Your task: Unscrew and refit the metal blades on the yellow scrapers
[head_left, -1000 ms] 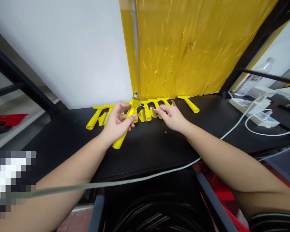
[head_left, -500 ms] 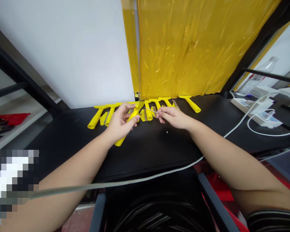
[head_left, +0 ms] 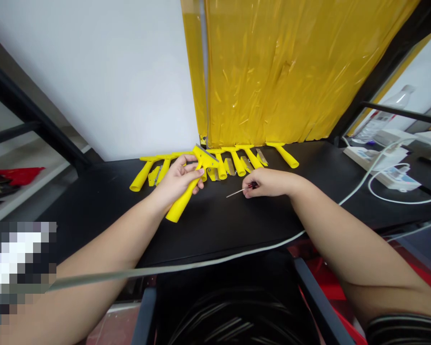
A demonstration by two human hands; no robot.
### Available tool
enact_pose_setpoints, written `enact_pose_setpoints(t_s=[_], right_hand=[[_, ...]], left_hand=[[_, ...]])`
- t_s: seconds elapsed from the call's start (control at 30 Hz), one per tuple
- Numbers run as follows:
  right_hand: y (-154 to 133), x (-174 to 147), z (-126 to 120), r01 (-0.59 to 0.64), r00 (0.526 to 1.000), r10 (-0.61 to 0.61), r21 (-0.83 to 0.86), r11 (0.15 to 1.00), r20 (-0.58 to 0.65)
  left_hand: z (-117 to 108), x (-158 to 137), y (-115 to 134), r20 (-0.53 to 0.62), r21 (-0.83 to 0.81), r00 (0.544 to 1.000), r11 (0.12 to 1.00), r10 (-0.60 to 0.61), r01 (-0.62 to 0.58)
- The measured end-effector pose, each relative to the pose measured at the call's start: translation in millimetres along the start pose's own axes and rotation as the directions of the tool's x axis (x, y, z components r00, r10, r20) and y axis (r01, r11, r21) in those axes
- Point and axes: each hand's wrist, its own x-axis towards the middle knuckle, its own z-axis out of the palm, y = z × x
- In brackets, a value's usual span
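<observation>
My left hand point(head_left: 183, 179) is closed around the handle of a yellow scraper point(head_left: 177, 206), its wide head with a grey blade edge tilted up and to the right. A screwdriver point(head_left: 234, 193) with a thin metal shaft is in my right hand point(head_left: 255, 184), its tip pointing left and apart from the scraper. Most of its dark handle is hidden by my fingers. Behind both hands, several more yellow scrapers point(head_left: 287, 157) lie in a row at the back of the black table point(head_left: 215, 230). Small yellow-and-metal blade pieces point(head_left: 229, 166) lie between them.
A white panel point(head_left: 129, 86) and a yellow film-covered panel point(head_left: 280, 72) rise behind the table. White power strips point(head_left: 398, 175) and a plastic bottle point(head_left: 393, 108) are at the right. A pale cable point(head_left: 237, 258) crosses low in front of me.
My right hand has drawn the screwdriver back from the scraper head, toward me and to the right. In my left hand the scraper has turned, so its head and blade edge show more.
</observation>
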Motion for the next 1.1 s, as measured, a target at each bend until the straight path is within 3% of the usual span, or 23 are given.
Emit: enact_pose_setpoints(t_s=[0.1,0.2,0.23,0.3,0.53,0.7,0.93,1.1], right_hand=[[-1,6,5,0.208,0.961,-0.183,0.11,0.972,-0.207],[-3,18,11,0.413,0.812,-0.275,0.173,0.894,-0.515],[-4,22,13,0.442,0.768,-0.271,0.174,0.88,-0.58],[-6,30,18,0.466,0.724,-0.255,0.182,0.866,-0.641],[-13,39,27,0.497,0.725,-0.271,0.208,0.842,-0.633],[-15,39,29,0.495,0.746,-0.26,0.249,0.832,-0.613],[-22,41,34,0.47,0.813,-0.146,0.489,0.735,-0.563],[-19,40,34,0.484,0.792,-0.116,0.503,0.716,-0.599]], left_hand=[[1,-2,3,0.039,-0.01,0.994,0.994,-0.105,0.105],[6,-4,4,0.127,0.016,0.964,0.973,-0.232,0.231],[8,-5,4,0.163,0.029,0.949,0.963,-0.269,0.268],[12,-7,3,0.23,0.05,0.92,0.948,-0.316,0.313],[20,-11,-3,0.334,0.058,0.887,0.946,-0.32,0.32],[22,-14,-7,0.324,0.094,0.902,0.958,-0.286,0.27],[26,-17,-7,0.306,0.121,0.927,0.975,-0.218,0.189],[29,-16,-4,0.26,0.088,0.943,0.978,-0.205,0.189]])
